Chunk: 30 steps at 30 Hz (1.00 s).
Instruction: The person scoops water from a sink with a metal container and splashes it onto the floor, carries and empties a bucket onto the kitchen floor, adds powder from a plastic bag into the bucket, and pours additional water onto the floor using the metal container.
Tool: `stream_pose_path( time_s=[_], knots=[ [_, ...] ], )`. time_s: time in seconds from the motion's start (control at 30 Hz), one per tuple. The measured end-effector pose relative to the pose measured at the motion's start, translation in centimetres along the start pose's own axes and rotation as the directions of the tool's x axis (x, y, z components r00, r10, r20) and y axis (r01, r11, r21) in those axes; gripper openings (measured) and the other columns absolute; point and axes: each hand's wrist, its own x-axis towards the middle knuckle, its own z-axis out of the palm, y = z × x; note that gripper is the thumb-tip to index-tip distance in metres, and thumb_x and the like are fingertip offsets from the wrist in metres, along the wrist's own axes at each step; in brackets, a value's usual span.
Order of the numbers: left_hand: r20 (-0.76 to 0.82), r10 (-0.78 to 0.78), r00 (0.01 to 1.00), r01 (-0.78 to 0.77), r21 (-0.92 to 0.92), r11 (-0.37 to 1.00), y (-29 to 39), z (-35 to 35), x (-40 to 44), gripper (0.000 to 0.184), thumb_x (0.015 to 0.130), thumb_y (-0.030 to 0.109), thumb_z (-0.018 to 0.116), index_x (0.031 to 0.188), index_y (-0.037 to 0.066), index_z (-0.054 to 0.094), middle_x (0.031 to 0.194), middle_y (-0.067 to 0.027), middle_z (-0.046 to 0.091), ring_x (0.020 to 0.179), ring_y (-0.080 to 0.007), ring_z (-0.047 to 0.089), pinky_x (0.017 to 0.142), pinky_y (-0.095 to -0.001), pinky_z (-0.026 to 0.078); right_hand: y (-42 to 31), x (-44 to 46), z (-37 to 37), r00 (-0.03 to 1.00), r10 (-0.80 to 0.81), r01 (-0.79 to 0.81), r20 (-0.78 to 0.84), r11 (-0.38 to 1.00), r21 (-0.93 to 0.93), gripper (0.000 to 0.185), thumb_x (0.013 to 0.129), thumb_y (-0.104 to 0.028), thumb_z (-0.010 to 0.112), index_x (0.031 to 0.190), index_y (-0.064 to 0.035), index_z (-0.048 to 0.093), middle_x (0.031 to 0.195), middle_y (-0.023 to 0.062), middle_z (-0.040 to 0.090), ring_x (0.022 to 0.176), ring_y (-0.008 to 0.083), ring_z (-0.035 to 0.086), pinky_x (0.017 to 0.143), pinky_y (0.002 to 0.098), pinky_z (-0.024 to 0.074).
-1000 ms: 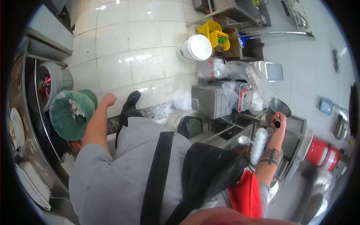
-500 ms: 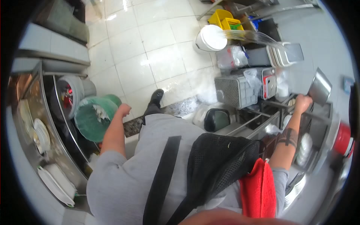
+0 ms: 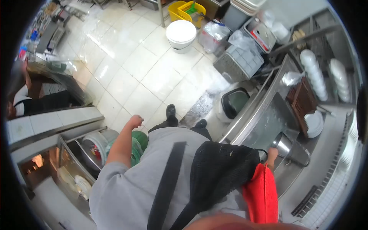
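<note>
My left hand [image 3: 135,121] is closed in a fist over the floor, in front of a green-lined bin [image 3: 136,155], with nothing plainly in it. On the right, my right hand [image 3: 272,153] grips the handle of a metal pot [image 3: 283,145]. The pot is over a steel sink [image 3: 270,122] holding cloudy water, close beside a metal container [image 3: 299,155]. Part of my right hand's grip is small and partly hidden by the red cloth [image 3: 262,195].
A white bucket [image 3: 181,32] and yellow mop bucket [image 3: 188,11] stand on the tiled floor. Grey crates [image 3: 238,61], stacked bowls [image 3: 313,73] and a brown rack [image 3: 303,105] are to the right. A co-worker [image 3: 23,99] shows through an opening at left.
Water flying from the pot toward the floor items is gone. The view has turned right, and the pot has come back from outstretched reach to over the sink. My left hand stays closed.
</note>
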Motion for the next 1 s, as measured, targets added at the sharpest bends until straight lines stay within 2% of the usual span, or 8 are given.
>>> stream_pose_path(
  time_s=[0.1,0.2,0.3,0.4,0.53,0.8,0.87,1.0],
  knots=[
    [-0.158,0.232,0.96,-0.19,0.242,0.952,5.6,-1.7,-1.8,0.038,0.082,0.029,0.057,0.096,-0.006,0.064,0.087,-0.0215,0.067,0.079,-0.0343,0.065,0.078,-0.042,0.05,-0.3,1.3,6.2,0.956,0.01,-0.074,0.292,0.976,0.207,0.028,0.08,-0.019,0.055,0.088,0.006,0.065,0.079,0.0211,0.063,0.077,0.0339,0.064,0.07,0.0411,0.0521],
    [-0.202,0.267,0.942,-0.197,0.311,0.93,11.9,-2.0,-3.8,0.036,0.082,0.029,0.058,0.096,-0.004,0.065,0.09,-0.0212,0.067,0.084,-0.0335,0.064,0.078,-0.0412,0.049,-3.0,0.7,10.9,0.779,-0.132,-0.476,0.613,0.513,0.715,0.023,0.085,-0.016,0.049,0.072,-0.0006,0.059,0.054,0.0088,0.05,0.052,0.0214,0.054,0.056,0.0344,0.0469],
    [-0.232,0.388,0.892,-0.305,0.324,0.896,15.3,-1.6,-5.4,0.034,0.083,0.029,0.057,0.096,-0.001,0.065,0.092,-0.0207,0.067,0.088,-0.0326,0.064,0.079,-0.041,0.049,-3.3,0.7,14.8,0.888,-0.295,-0.343,0.353,0.089,0.935,0.018,0.085,-0.012,0.051,0.068,-0.0073,0.049,0.052,0.0014,0.04,0.043,0.017,0.039,0.05,0.03,0.0424],
    [-0.221,0.402,0.889,-0.337,0.28,0.899,15.7,-1.7,-6.0,0.032,0.083,0.029,0.057,0.096,0.001,0.065,0.093,-0.0196,0.067,0.09,-0.0329,0.062,0.08,-0.0404,0.048,-2.4,2.3,14.0,0.665,-0.471,-0.743,0.58,-0.33,0.583,0.024,0.086,-0.008,0.052,0.064,-0.0111,0.043,0.055,-0.0006,0.043,0.041,0.013,0.039,0.048,0.0262,0.0415],
    [-0.175,0.354,0.919,-0.264,0.395,0.88,10.9,-2.8,-4.3,0.034,0.082,0.03,0.058,0.097,0.0,0.066,0.096,-0.0207,0.066,0.094,-0.0358,0.061,0.084,-0.0413,0.048,-5.3,-2.8,5.5,0.691,-0.56,-0.722,0.456,-0.506,0.472,0.026,0.087,-0.01,0.051,0.064,-0.0131,0.04,0.053,-0.0041,0.039,0.044,0.0081,0.039,0.042,0.0232,0.0361],
    [-0.227,0.273,0.935,-0.172,0.383,0.907,-1.5,-3.0,2.8,0.036,0.08,0.029,0.056,0.095,-0.002,0.067,0.102,-0.0229,0.065,0.097,-0.0383,0.06,0.088,-0.0427,0.048,-16.7,-8.7,-16.1,0.642,-0.728,-0.51,0.239,-0.173,0.843,0.025,0.088,-0.01,0.049,0.065,-0.0125,0.041,0.057,-0.0044,0.038,0.042,0.0073,0.034,0.04,0.0217,0.0336],
    [-0.282,0.285,0.916,-0.228,0.218,0.949,-3.6,-2.3,5.0,0.03,0.078,0.022,0.055,0.087,-0.005,0.066,0.083,-0.0205,0.067,0.068,-0.0284,0.067,0.074,-0.0396,0.053,-21.3,-10.0,-21.4,0.567,-0.796,-0.503,0.211,-0.132,0.854,0.017,0.09,-0.009,0.047,0.073,-0.0086,0.046,0.057,-0.0038,0.038,0.044,0.0077,0.036,0.04,0.0219,0.0351],
    [-0.25,0.245,0.937,-0.215,0.139,0.967,-4.3,-1.9,4.7,0.032,0.078,0.025,0.055,0.087,-0.003,0.068,0.1,-0.023,0.065,0.096,-0.038,0.061,0.086,-0.044,0.048,-31.8,-12.9,-30.0,0.531,-0.809,-0.413,0.253,0.014,0.911,0.018,0.089,-0.006,0.045,0.072,-0.0073,0.045,0.058,-0.0025,0.04,0.045,0.0079,0.037,0.04,0.0223,0.0353]
  ],
)
